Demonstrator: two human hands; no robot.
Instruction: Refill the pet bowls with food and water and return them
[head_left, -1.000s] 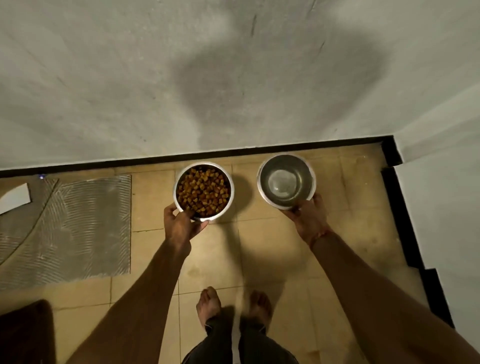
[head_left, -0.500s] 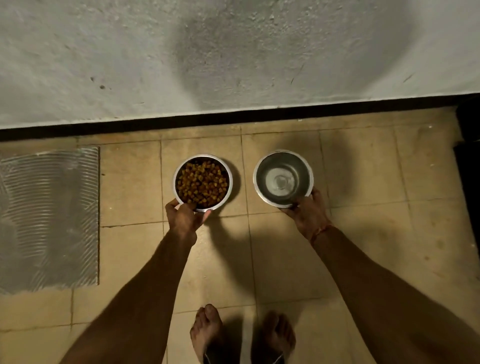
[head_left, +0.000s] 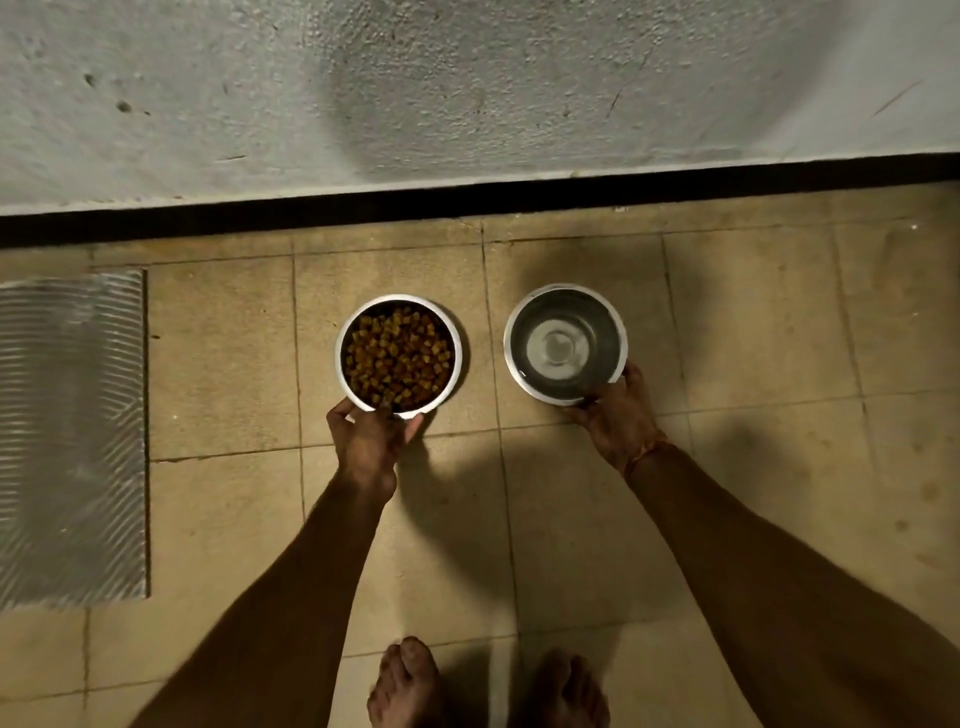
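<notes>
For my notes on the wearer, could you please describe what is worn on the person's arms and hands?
Both forearms are bare, no sleeves or gloves in view. The right hand has a thin reddish-orange thread band at its wrist; the left hand shows no band, ring or watch.

One wide-angle view is given, taken from the person's head and directed steeply down and forward. The tiled floor (head_left: 753, 332) is seen from standing height, with both forearms reaching away from the lens and bare feet (head_left: 410, 686) cut off at the bottom edge. The rough wall (head_left: 467, 78) fills the top, bent slightly by the lens.
</notes>
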